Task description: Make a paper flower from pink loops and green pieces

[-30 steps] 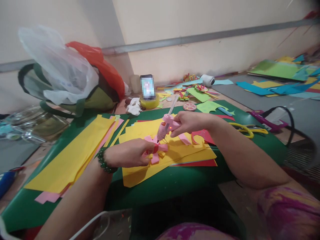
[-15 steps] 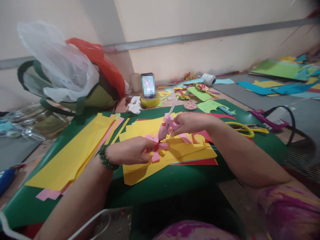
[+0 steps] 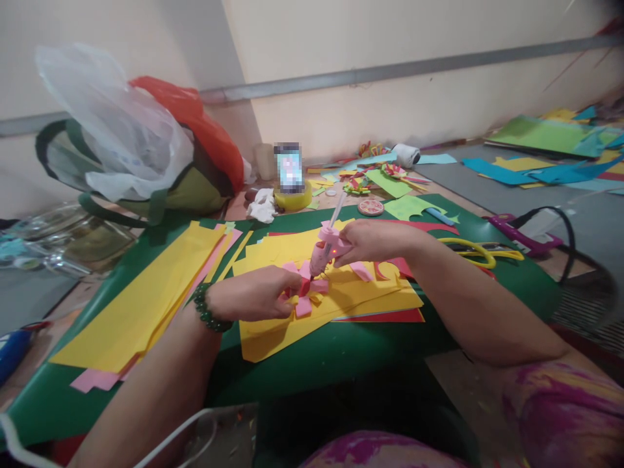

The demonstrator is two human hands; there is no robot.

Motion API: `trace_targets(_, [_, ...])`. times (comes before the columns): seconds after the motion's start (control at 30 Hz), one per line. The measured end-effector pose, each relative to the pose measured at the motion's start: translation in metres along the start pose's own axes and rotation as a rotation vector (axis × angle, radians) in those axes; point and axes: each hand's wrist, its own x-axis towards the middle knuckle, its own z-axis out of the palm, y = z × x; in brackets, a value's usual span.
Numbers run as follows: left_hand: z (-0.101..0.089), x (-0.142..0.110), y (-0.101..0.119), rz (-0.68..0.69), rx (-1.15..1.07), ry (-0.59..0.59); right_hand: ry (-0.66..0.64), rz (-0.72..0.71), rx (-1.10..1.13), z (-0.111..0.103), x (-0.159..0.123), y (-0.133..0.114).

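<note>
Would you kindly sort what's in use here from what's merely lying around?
In use: left hand pinching pink paper flower; right hand holding pink glue gun, nozzle at the flower.
Lying about: yellow scissors, tape roll, phone, plastic bags.

No text, label, brand, number or sign can be read anywhere in the scene. The screen of the phone (image 3: 289, 168) propped at the far side of the table is blurred, and nothing on it can be made out.
</note>
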Motion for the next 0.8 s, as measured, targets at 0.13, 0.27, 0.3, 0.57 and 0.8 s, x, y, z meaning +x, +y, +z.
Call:
trace_targets(0.13, [-0.001, -0.001, 0.001, 0.007, -0.021, -0.005, 0.025, -0.009, -0.012, -0.001, -0.001, 0.000])
trace_targets(0.27, [-0.002, -0.001, 0.002, -0.004, -0.007, -0.006, 0.016, -0.044, -0.025, 0.001, 0.000, 0.000])
trace_targets(0.3, [-0.002, 0.000, 0.002, -0.003, -0.010, -0.005, 0.021, -0.040, -0.024, 0.001, 0.000, 0.000])
trace_targets(0.57, [-0.001, 0.000, -0.001, -0.003, -0.020, 0.002, 0.073, -0.034, -0.007, 0.000, 0.004, 0.007])
trace_targets(0.8, [-0.001, -0.001, -0.001, -0.008, -0.052, 0.026, 0.043, 0.012, 0.064, -0.002, 0.003, 0.008])
